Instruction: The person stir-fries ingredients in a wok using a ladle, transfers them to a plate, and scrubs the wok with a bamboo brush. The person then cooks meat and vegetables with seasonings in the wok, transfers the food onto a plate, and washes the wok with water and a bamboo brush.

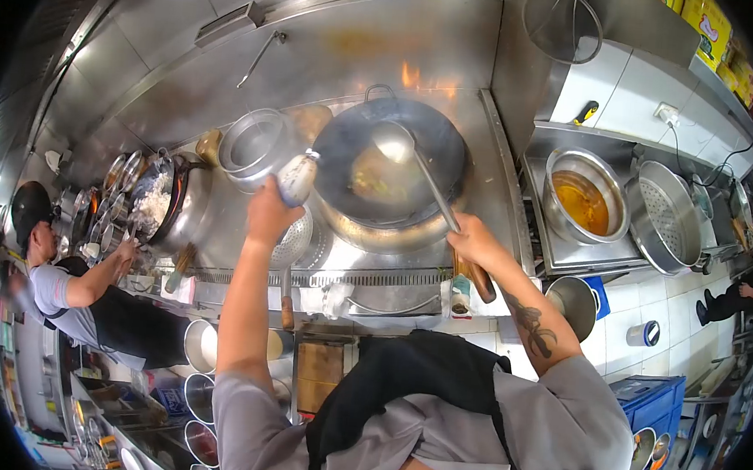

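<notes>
Ladle in right hand, inside the wok's rim.

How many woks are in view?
2 that I can make out: the large dark wok centre, under the ladle, and the wok holding white food near the co-worker on the left. Clutter there may hide others.

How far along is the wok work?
Done: food is in the wok, flames behind it. In hand: left hand holds a bottle near the wok; right hand holds a ladle over it. Remaining: food isn't out of the wok; doneness can't be judged.
</notes>
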`<state>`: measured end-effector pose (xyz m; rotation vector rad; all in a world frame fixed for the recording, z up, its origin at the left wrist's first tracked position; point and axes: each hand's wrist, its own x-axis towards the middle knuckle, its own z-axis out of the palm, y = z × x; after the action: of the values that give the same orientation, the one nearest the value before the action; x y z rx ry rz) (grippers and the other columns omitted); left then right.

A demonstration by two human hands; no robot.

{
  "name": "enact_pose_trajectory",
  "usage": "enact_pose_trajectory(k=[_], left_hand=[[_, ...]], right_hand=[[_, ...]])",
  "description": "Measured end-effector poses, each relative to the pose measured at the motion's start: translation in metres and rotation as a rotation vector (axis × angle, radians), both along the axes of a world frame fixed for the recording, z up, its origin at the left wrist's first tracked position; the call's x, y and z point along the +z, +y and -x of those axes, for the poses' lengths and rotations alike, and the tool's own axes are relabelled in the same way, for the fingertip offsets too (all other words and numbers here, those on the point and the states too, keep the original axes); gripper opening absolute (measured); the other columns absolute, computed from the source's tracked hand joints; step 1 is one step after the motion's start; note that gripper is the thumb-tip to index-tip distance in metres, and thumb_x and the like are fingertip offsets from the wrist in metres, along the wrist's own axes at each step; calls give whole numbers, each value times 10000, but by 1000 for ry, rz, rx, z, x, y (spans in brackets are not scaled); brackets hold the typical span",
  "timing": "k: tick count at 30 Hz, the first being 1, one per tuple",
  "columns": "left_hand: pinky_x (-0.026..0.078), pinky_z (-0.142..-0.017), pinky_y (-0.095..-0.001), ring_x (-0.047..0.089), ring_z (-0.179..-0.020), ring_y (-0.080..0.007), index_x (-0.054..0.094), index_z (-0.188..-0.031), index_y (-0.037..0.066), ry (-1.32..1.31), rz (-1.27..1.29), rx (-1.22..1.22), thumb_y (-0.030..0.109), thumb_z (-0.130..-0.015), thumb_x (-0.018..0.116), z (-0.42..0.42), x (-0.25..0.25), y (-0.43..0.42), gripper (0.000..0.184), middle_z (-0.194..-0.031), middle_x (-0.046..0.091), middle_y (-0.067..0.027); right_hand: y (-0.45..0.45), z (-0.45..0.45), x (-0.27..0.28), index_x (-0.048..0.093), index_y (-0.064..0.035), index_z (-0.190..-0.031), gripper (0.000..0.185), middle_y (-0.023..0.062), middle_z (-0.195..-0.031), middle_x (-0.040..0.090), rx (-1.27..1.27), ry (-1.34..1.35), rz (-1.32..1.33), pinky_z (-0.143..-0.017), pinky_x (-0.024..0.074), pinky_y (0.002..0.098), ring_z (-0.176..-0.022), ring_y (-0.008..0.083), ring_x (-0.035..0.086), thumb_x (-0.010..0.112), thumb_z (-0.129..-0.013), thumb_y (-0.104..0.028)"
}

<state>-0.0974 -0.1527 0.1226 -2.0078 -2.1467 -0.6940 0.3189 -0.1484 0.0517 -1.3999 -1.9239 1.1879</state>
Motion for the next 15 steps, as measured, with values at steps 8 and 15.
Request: enact_pose_trajectory(k=[8, 15], left_hand=[[492, -819, -458, 624, -973, -320, 419, -1267, 62, 408, 282, 124, 341, -565, 841, -37, -9, 52, 865, -1052, 608, -151], [484, -864, -460, 590, -1050, -330, 415, -1271, 57, 484, 305, 161, 355, -568, 846, -56, -14, 68, 877, -1086, 595, -164]], right_hand=[[-1, -6, 38, 574, 24, -1076, 248, 49, -681, 557, 7, 536, 479, -410, 432, 290, -458, 128, 533, 533, -842, -49], [2, -7, 42, 563, 28, -1103, 270, 65, -686, 568, 104, 372, 244, -448, 464, 309, -465, 146, 550, 542, -854, -74]])
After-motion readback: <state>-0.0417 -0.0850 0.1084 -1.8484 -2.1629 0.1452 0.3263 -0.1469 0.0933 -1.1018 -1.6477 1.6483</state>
